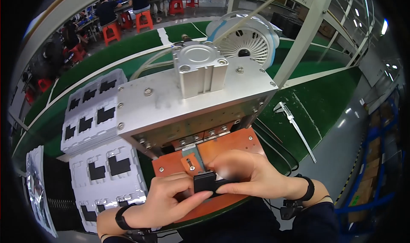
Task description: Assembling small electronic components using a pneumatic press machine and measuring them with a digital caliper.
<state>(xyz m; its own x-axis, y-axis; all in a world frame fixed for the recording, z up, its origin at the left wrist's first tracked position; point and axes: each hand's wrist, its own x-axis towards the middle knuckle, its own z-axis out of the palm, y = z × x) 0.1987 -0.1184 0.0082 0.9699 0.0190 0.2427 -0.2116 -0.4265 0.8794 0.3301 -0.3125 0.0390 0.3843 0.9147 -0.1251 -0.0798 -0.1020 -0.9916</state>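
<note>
Between my two hands is a small black rectangular part, held just in front of a metal press with an orange base plate. My left hand pinches the part's left end between thumb and fingers. My right hand grips its right end, thumb along the lower edge; the fingertips there are blurred. Behind the part, a small orange block with a slotted screw sits on the base plate. The far side of the black part is hidden from me.
White trays with black L-shaped pieces lie to the left, some stacked. A silver caliper rests on the green table at right, near dark cables. A white fan stands behind the press. Several people sit on red stools far off.
</note>
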